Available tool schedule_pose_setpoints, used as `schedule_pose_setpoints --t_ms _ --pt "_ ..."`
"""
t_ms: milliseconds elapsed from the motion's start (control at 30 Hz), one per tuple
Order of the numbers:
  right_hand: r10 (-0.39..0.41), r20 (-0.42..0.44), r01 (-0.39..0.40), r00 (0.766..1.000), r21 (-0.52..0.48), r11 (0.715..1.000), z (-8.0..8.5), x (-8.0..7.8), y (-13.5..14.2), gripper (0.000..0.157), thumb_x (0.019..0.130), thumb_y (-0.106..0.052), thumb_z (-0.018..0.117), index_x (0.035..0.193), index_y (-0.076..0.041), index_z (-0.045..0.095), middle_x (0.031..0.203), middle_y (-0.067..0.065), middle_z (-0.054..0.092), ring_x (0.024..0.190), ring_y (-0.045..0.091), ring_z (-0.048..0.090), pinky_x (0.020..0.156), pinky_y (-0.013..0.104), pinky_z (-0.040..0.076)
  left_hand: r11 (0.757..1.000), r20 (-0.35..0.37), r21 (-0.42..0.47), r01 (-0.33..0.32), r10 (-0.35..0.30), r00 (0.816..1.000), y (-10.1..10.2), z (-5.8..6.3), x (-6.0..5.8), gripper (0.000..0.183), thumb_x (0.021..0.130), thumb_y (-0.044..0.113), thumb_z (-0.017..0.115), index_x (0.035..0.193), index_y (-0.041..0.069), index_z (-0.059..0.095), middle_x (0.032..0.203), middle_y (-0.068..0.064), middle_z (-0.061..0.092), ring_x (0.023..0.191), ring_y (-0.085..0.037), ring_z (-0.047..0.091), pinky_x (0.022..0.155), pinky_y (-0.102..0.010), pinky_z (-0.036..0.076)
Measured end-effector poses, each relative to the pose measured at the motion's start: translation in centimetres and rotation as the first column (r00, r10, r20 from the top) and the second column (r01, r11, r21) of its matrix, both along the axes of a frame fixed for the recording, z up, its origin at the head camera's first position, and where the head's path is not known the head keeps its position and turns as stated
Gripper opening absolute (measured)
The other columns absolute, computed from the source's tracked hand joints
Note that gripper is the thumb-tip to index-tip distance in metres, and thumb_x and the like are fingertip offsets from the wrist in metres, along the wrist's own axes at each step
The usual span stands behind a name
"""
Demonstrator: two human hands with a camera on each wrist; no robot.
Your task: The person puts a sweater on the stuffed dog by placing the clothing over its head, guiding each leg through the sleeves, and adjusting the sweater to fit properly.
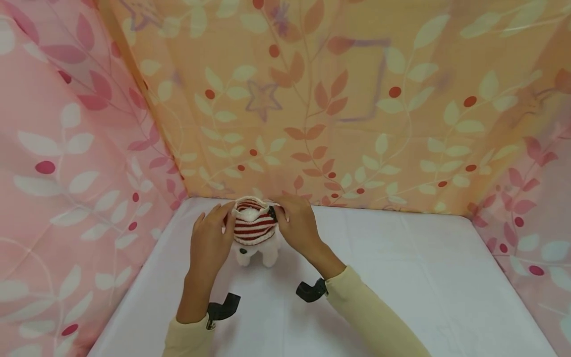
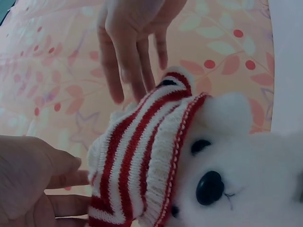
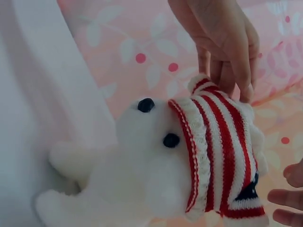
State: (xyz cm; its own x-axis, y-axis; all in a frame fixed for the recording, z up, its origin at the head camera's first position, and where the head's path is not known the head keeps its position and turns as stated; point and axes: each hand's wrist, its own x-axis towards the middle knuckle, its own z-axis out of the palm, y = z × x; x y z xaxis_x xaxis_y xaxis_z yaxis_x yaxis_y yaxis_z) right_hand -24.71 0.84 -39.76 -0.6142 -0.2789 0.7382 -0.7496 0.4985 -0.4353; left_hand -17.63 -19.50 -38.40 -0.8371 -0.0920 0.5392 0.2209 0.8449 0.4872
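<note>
A white plush toy [image 1: 267, 253] with a black nose [image 2: 209, 188] stands on the white table. Over the top of its head sits a small red-and-white striped knit garment [image 1: 253, 229], like a sweater, its hem above the toy's eyes. At the garment's left side is my left hand [image 1: 209, 245], its extended fingers touching the knit and the thumb apart from it. My right hand [image 1: 298, 223] is at the other side, beside a dark patch [image 3: 248, 190]; in the right wrist view its fingertips [image 3: 279, 196] stand slightly off the knit.
The white table [image 1: 383, 277] spreads to the right and in front of the toy. Behind stands an orange leaf-patterned curtain [image 1: 312, 99], with a pink one [image 1: 76, 198] at the left and another at the right. Black mounts [image 1: 312, 290] stick out from both wrists.
</note>
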Motion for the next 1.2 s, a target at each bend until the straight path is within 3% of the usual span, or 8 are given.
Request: schedule_pose_setpoints --t_ms 200,333,433,533,633,700,1033,1200 --pt "-0.03 0.174 0.067 0.984 -0.21 0.975 -1.5 0.3 1.9 0.023 0.096 -0.002 0.064 0.117 -0.006 0.073 0.098 0.007 0.076 0.092 0.022 0.071 0.078 0.042 0.055 1.0 -0.029 0.029 0.0 0.001 1.0 -0.2 -0.3 -0.3 0.031 0.105 0.021 0.058 0.129 0.006 0.068 0.117 -0.017 0.071 0.13 -0.039 0.055 0.112 -0.067 0.026" --pt "0.008 0.39 0.124 0.921 -0.313 0.941 -3.0 0.4 2.9 0.01 0.098 -0.004 0.063 0.101 -0.003 0.072 0.073 0.005 0.07 0.066 0.02 0.069 0.061 0.031 0.055 0.999 -0.043 0.032 0.002 0.0 0.999 -0.2 -0.4 -0.4 0.03 0.104 0.021 0.06 0.127 0.006 0.07 0.102 -0.014 0.072 0.127 -0.037 0.057 0.112 -0.066 0.026" --pt "0.072 0.561 0.113 0.825 -0.288 0.951 -4.0 0.4 3.2 0.01 0.098 -0.008 0.063 0.096 -0.004 0.072 0.071 0.005 0.07 0.064 0.021 0.068 0.059 0.029 0.054 0.999 -0.055 0.032 0.006 -0.004 0.999 -0.3 -0.4 -0.5 0.029 0.103 0.021 0.061 0.126 0.007 0.071 0.082 -0.008 0.064 0.1 -0.032 0.064 0.112 -0.066 0.027" --pt "0.189 0.709 0.022 0.679 -0.278 0.96 -4.7 0.5 2.9 0.018 0.101 -0.014 0.06 0.101 0.0 0.072 0.081 0.013 0.073 0.071 0.025 0.071 0.065 0.033 0.058 0.999 -0.062 0.034 0.006 -0.004 0.998 -0.5 -0.5 -0.6 0.029 0.103 0.022 0.061 0.125 0.007 0.071 0.079 -0.005 0.059 0.077 -0.026 0.055 0.112 -0.066 0.028" --pt "0.312 0.782 -0.03 0.539 -0.353 0.935 -5.3 0.5 2.3 0.027 0.104 -0.019 0.056 0.11 0.004 0.07 0.097 0.024 0.072 0.081 0.034 0.072 0.07 0.038 0.06 0.999 -0.052 0.048 0.012 -0.009 0.999 -0.6 -0.5 -0.8 0.032 0.105 0.026 0.058 0.128 0.008 0.07 0.082 -0.006 0.063 0.074 -0.024 0.052 0.112 -0.065 0.028" --pt "0.356 0.797 -0.033 0.488 -0.39 0.92 -5.1 0.8 1.9 0.032 0.106 -0.021 0.053 0.113 0.007 0.068 0.103 0.029 0.069 0.087 0.042 0.071 0.072 0.042 0.06 0.998 -0.039 0.066 0.015 -0.012 0.999 -0.6 -0.5 -1.0 0.037 0.106 0.032 0.054 0.13 0.008 0.069 0.084 -0.008 0.066 0.076 -0.026 0.056 0.113 -0.064 0.028" --pt "0.313 0.837 -0.003 0.448 -0.348 0.937 -5.0 0.8 0.8 0.031 0.099 -0.028 0.063 0.107 0.001 0.071 0.091 0.008 0.073 0.08 0.03 0.073 0.063 0.032 0.057 0.969 0.064 0.242 0.046 -0.063 0.996 -2.4 -0.7 -2.2 0.053 0.11 0.048 0.033 0.133 0.014 0.067 0.118 -0.015 0.072 0.112 -0.038 0.065 0.095 -0.058 0.046" --pt "0.29 0.84 -0.011 0.459 -0.322 0.947 -4.7 0.7 0.6 0.029 0.098 -0.026 0.066 0.104 0.002 0.071 0.09 0.007 0.072 0.077 0.025 0.072 0.063 0.033 0.056 0.885 0.078 0.442 0.146 -0.2 0.977 -4.1 -1.1 -3.4 0.057 0.11 0.049 0.028 0.134 0.015 0.067 0.116 -0.013 0.073 0.117 -0.028 0.064 0.096 -0.044 0.048"
